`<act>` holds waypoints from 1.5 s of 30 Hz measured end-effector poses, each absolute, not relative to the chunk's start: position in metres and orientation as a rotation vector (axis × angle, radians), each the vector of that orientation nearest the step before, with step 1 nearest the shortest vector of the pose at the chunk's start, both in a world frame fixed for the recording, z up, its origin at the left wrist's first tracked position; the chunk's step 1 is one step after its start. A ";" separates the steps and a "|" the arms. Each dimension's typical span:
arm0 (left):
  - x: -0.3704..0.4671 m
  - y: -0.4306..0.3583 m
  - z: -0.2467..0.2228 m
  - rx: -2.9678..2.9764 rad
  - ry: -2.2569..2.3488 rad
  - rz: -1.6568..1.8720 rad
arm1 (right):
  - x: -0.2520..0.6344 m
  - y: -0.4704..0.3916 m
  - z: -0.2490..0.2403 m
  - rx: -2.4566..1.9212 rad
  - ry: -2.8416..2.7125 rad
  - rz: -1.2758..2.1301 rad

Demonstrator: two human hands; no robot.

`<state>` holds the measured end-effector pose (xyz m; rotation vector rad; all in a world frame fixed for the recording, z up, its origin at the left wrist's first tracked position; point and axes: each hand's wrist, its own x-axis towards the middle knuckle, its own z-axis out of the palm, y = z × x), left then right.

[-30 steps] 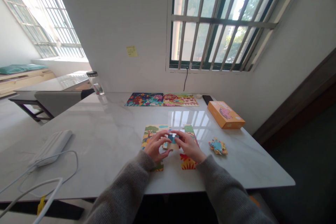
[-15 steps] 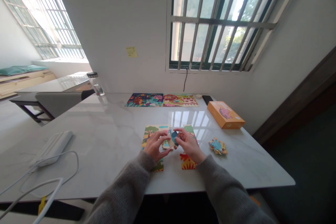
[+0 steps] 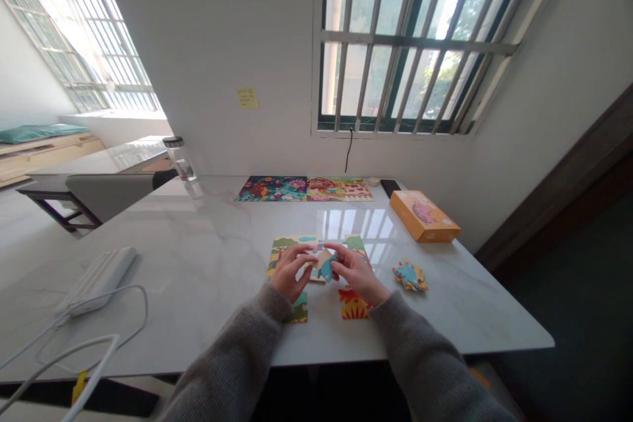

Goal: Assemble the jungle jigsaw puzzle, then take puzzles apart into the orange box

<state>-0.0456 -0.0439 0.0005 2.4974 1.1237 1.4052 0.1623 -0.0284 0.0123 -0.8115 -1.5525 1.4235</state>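
Observation:
Between my hands is a blue and cream puzzle piece [image 3: 326,266]. My right hand [image 3: 357,271] pinches it at its right side. My left hand [image 3: 293,270] is curved at its left, thumb and fingers apart, with the fingertips near the piece's edge. Below and around both hands lies a partly assembled animal puzzle [image 3: 284,245], partly covered by them. A red and orange section [image 3: 355,307] lies by my right wrist, and a green section [image 3: 299,311] by my left wrist. To the right sits a small pile of loose pieces [image 3: 410,275].
Two picture sheets [image 3: 277,188] lie along the wall. An orange box [image 3: 424,216] and a dark phone [image 3: 390,187] stand at the back right. A clear bottle [image 3: 180,159] is at the back left. A white power strip [image 3: 101,279] with cables lies on the left.
The piece has turned and dropped slightly between my hands, showing more of its blue face. My left hand's fingers and thumb have shifted a little; my right hand has barely moved.

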 end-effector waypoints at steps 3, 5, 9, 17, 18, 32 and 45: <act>-0.046 -0.044 -0.001 2.515 1.135 1.377 | 0.162 -0.028 0.011 -0.802 -1.548 1.423; -0.046 -0.046 0.000 2.558 1.108 1.310 | 0.161 -0.028 0.010 -0.796 -1.524 1.424; -0.045 -0.048 -0.001 2.582 1.083 1.268 | 0.160 -0.028 0.008 -0.775 -1.517 1.470; -0.047 -0.049 0.004 2.430 1.102 1.243 | 0.171 -0.033 0.019 -0.800 -1.933 0.915; -0.046 -0.049 0.004 2.414 1.080 1.245 | 0.173 -0.034 0.021 -0.783 -1.998 0.855; -0.046 -0.046 -0.002 2.389 1.073 1.211 | 0.181 -0.019 0.022 -0.892 -2.312 0.504; -0.045 -0.047 0.002 2.346 1.262 1.291 | 0.180 0.051 0.006 -1.376 -2.394 0.229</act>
